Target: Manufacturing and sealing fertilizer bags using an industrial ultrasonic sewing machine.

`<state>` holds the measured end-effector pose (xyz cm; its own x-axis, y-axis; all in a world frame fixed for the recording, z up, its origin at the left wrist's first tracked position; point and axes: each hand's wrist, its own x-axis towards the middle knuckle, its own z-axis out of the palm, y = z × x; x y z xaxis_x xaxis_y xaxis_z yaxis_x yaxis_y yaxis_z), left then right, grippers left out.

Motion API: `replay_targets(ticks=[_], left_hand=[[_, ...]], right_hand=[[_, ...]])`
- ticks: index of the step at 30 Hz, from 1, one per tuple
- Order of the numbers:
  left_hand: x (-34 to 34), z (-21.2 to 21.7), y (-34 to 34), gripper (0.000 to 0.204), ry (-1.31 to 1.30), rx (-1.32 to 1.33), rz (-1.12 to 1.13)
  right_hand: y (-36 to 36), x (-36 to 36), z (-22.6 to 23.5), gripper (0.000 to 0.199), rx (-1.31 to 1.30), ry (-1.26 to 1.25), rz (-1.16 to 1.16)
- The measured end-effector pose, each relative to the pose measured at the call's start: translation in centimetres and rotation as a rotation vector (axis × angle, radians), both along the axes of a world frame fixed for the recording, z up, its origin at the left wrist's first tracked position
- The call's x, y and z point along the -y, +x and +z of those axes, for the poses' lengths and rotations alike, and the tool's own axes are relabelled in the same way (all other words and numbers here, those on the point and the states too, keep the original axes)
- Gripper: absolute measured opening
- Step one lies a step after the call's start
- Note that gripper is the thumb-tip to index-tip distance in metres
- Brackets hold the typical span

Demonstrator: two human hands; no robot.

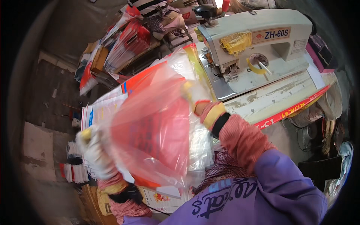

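Note:
A red and clear plastic bag (152, 131), smeared by motion, is lifted and spread over a stack of printed plastic bags (103, 108). At its upper right edge, my right hand (197, 95), in a white glove with yellow fingertips, is closed on the plastic. My left hand (97, 152), gloved the same way, is against the bag's left side; its fingers are too blurred to read. Right of the stack stands a pale sewing machine (258, 48), its needle area apart from the bag.
A roll of yellow tape (258, 62) rests on the machine's base. A worn measuring ruler (273, 98) runs along the table's front, above a red printed strip (292, 107). Bundled bags (129, 45) stand at the back left, near a seated person (165, 20).

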<state>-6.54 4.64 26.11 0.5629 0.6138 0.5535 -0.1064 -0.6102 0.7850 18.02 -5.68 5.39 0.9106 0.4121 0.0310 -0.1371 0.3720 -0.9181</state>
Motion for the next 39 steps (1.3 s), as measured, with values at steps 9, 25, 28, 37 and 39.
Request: replay_targets(ticks=[9,25,28,37,39], left_hand=[[6.9,-7.2,-2.7,0.009,0.463,-1.13,-1.033],[6.7,-2.2,16.2,0.014,1.22,-1.159,-0.754],[2.1,-0.7,17.0,0.025,2.002,-1.032,-0.204],[2.1,3.4,25.5,0.017,1.772,-1.186,0.374],[1.8,5.5,28.1,0.014,2.093,-1.022,0.452]], right_hand=[[-3.4,5.0,-3.4,0.025,-0.492,0.57,0.408],[-8.3,-4.2,0.4,0.028,0.982,-0.228,0.178],[-9.0,-0.2,4.7,0.031,1.153,-0.291,0.405],[-13.4,1.5,4.5,0.015,1.118,-0.452,0.844],[-13.5,5.0,3.3,0.014,1.128,-0.402,0.868]])
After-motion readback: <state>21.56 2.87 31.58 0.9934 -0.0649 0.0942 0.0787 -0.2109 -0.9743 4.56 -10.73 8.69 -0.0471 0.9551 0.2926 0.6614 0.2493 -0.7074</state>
